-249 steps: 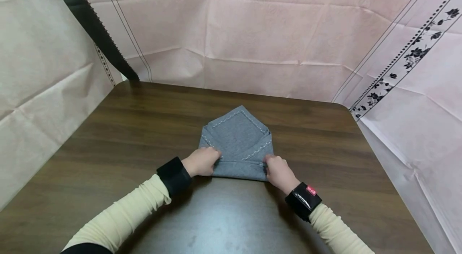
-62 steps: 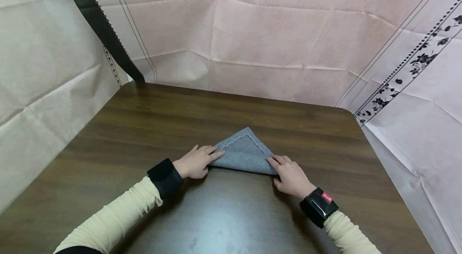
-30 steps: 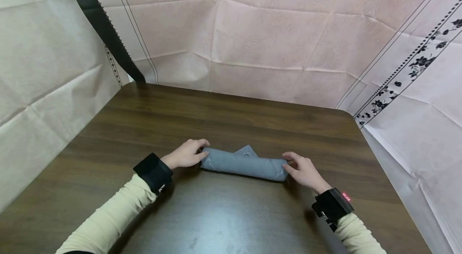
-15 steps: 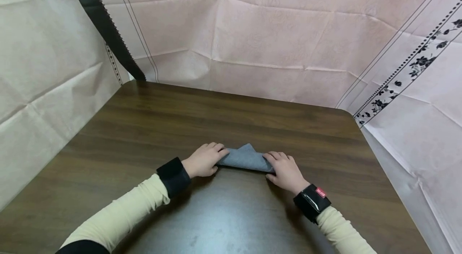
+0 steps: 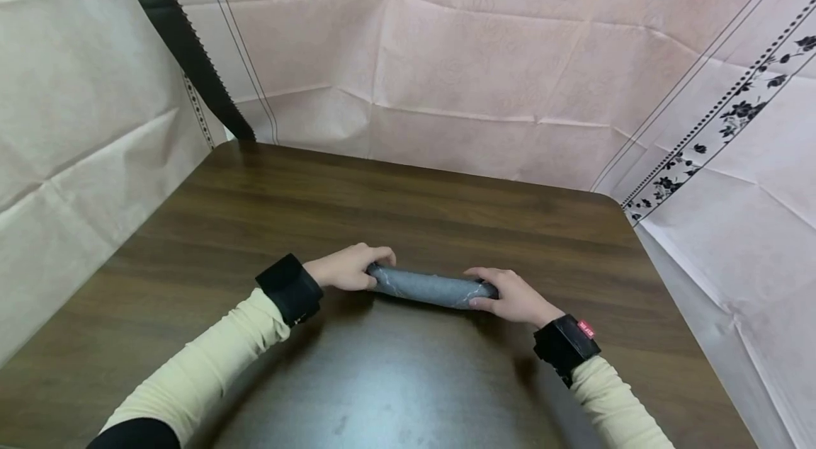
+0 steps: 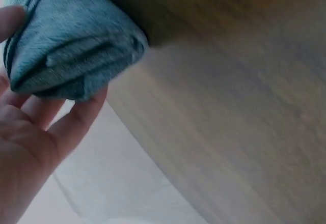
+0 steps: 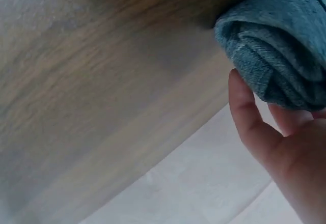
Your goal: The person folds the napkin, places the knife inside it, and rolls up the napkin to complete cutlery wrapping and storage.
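A blue-grey denim cloth with white stitching lies rolled into a tight tube on the table in the head view. Its left end is gripped by my left hand, thumb on the near side and fingers behind. My right hand holds the other end the same way. In the left wrist view, folded layers show at the end of the cloth, with the left hand around it. Spiralled layers of the cloth face the right wrist view, where fingers of the right hand touch its far side.
The dark wooden table has rounded far corners. Behind it hangs a creased pale sheet, with a black strip at left and a floral band at right.
Earlier the cloth lay partly flat with a pointed flap at the far side. My hands have rolled it away from me, and the point no longer shows. Both hands now grip the roll's ends.
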